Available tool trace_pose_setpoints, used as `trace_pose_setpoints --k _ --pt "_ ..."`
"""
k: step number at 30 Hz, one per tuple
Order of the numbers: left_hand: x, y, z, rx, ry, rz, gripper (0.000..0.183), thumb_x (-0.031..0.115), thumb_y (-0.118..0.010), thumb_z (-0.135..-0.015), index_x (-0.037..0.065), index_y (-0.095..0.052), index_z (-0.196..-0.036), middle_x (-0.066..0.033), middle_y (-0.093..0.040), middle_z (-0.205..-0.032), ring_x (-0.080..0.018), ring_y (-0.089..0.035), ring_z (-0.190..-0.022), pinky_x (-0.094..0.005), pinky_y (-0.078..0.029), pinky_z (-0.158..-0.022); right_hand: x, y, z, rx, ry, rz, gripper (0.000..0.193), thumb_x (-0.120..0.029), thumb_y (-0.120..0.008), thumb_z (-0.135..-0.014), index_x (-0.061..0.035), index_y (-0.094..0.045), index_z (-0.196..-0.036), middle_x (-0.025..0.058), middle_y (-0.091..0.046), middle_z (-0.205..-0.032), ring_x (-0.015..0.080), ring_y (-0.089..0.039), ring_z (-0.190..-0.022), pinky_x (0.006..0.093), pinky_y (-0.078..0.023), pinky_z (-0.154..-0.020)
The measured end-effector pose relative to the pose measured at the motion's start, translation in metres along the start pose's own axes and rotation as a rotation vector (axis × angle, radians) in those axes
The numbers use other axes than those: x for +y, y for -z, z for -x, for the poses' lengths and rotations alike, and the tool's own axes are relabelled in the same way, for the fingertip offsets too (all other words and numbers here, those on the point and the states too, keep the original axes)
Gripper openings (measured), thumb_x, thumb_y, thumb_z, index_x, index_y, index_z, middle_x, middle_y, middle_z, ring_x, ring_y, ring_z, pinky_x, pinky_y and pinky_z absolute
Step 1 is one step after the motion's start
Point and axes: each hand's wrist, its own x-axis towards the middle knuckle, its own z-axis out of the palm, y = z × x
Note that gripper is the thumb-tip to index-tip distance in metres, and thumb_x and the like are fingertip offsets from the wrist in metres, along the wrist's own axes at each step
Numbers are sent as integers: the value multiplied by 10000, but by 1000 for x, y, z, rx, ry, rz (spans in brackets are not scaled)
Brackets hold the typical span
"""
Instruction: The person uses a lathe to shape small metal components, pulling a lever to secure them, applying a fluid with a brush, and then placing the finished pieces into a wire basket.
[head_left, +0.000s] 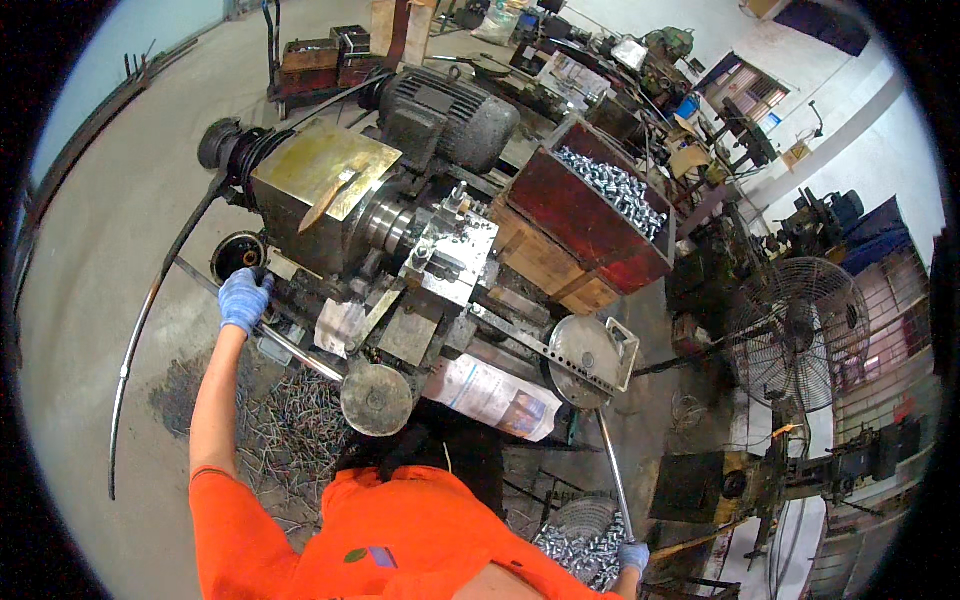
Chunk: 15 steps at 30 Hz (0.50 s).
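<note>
A small metal-turning lathe (325, 190) stands before me, with a bright spindle (392, 225) and a shiny tool block (455, 250). My left hand (245, 300), in a blue glove, is at the lathe's left front, over a long metal rod (300, 352). Its fingers are curled beside a round dark opening (238, 257); what they grip is hidden. At the lower right my gloved right hand (632, 557) is closed round the low end of a straight steel lever (615, 470). The lever runs up to a round disc (585, 355) on the lathe's right end.
A red bin (585, 215) of small shiny metal parts sits on a wooden crate behind the lathe. More parts fill a container (585, 550) by my right hand. Metal shavings (295, 425) cover the floor below. A caged fan (800, 330) stands at right.
</note>
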Motion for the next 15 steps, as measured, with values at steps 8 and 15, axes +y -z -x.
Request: trace_pose_setpoints --k 8,15 --pt "0 1 -3 -3 -25 6 344 404 -629 -776 81 -678 -884 -174 -646 -876 -340 -614 -841 -430 -478 -748 -6 5 15 60 36 -103 343 -314 -647 -697 25 -643 -748 235 -636 -791 396 -625 -771 454 -502 -674" --pt "-10 -4 -5 5 -40 -33 365 422 -625 -778 87 -689 -910 -170 -651 -882 -336 -620 -837 -430 -478 -750 -17 23 31 39 -10 -189 348 -312 -645 -710 25 -654 -794 244 -628 -797 396 -622 -795 451 -498 -693"
